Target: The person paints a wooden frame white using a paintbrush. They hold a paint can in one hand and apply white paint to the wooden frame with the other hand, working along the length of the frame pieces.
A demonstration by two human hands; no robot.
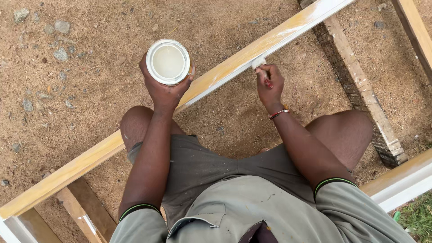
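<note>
The paint tin [168,61], round and open with pale white paint inside, sits at about eleven o'clock from the picture's middle, held up over the sandy ground [90,67]. The left hand [164,87] grips it from beneath, fingers curled up around its wall and clamped on it, one fingertip showing at the tin's right edge.

At about one o'clock from the middle, the right hand [270,85] is closed tight around the red handle of a small paintbrush [260,63], whose whitened bristles touch the near edge of the long wooden rail [234,63]. A red and white bracelet [279,113] circles that wrist.

The rail runs slantwise from seven o'clock at the lower left up to one o'clock at the top right, passing just behind the tin and over the person's left knee [135,123]. Its upper stretch is streaked white with paint, while the lower stretch shows bare yellowish wood.

The person squats, both knees bent, in grey shorts [202,162] and a grey shirt with dark, green-striped sleeve cuffs.

At three o'clock a weathered plank edged with wire mesh [360,85] lies on the ground. At four o'clock another white-painted rail [400,184] crosses the corner, with a little grass [418,216] beyond it. Small stones [60,54] are scattered at ten o'clock.
</note>
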